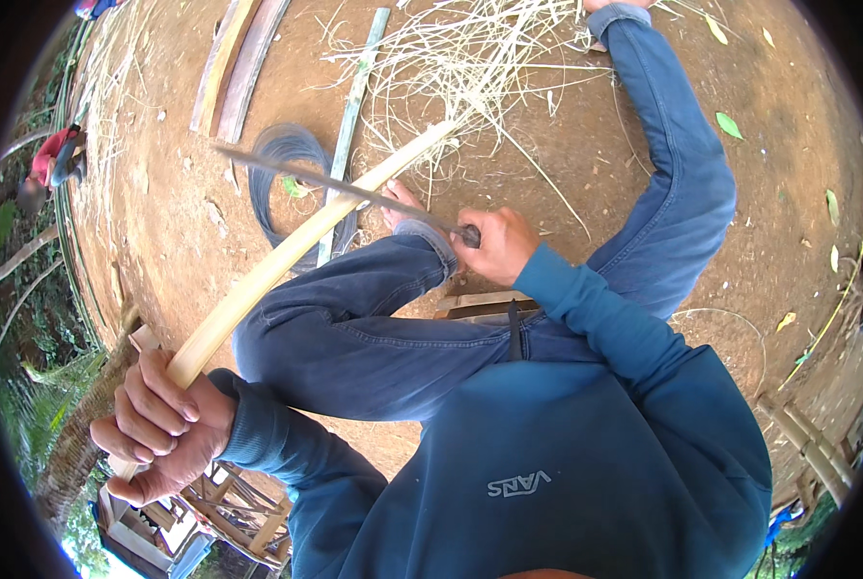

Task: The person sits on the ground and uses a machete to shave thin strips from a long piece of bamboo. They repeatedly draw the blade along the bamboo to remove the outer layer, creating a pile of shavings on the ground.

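My left hand [156,425] grips the near end of a long pale bamboo strip [287,256] that slants up and away to the right across my bent knee. My right hand [497,243] is closed on the dark handle of a long knife [335,183]. The blade lies across the strip, reaching to the left over the ground. I sit low, in blue jeans and a blue sweatshirt, with one bare foot under the blade. A heap of thin pale bamboo shavings [470,68] lies past the strip's far end.
A coil of grey wire [282,154] lies on the bare dirt beside a thin green bamboo slat [354,106]. Wooden planks [234,63] lie at the top left. A person in red [50,164] crouches far left. A wooden frame [229,507] stands below my left hand.
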A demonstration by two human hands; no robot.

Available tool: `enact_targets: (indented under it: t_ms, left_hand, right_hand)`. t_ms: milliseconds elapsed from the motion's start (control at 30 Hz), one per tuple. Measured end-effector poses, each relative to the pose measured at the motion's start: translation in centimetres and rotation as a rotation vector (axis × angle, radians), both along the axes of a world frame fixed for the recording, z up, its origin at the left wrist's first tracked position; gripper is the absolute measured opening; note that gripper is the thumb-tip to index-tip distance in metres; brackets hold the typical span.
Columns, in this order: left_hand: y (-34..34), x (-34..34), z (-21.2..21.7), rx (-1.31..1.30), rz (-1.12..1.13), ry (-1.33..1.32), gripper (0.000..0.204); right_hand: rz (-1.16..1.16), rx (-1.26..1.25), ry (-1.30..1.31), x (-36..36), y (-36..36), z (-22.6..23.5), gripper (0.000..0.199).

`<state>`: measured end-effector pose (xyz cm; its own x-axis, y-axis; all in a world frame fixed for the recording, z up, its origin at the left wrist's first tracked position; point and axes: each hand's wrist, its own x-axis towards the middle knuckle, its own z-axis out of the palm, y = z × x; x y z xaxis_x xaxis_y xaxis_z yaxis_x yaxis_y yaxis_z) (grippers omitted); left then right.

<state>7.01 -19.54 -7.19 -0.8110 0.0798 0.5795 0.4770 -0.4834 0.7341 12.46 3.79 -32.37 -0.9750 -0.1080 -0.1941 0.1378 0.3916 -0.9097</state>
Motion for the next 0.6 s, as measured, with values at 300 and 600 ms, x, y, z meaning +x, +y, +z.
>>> enact_targets:
  t_ms: [300, 600]
  left_hand:
    - [0.8, 0.0, 0.2, -0.025, 0.038, -0.012, 0.034]
    - [1.2, -0.4, 0.5, -0.015, 0.067, -0.042, 0.035]
  right_hand:
    - [0.006, 0.142, -0.044, -0.5, 1.4, -2.9, 0.014]
    - [-0.036, 0.073, 0.032, -0.2, 1.9, -5.6, 0.013]
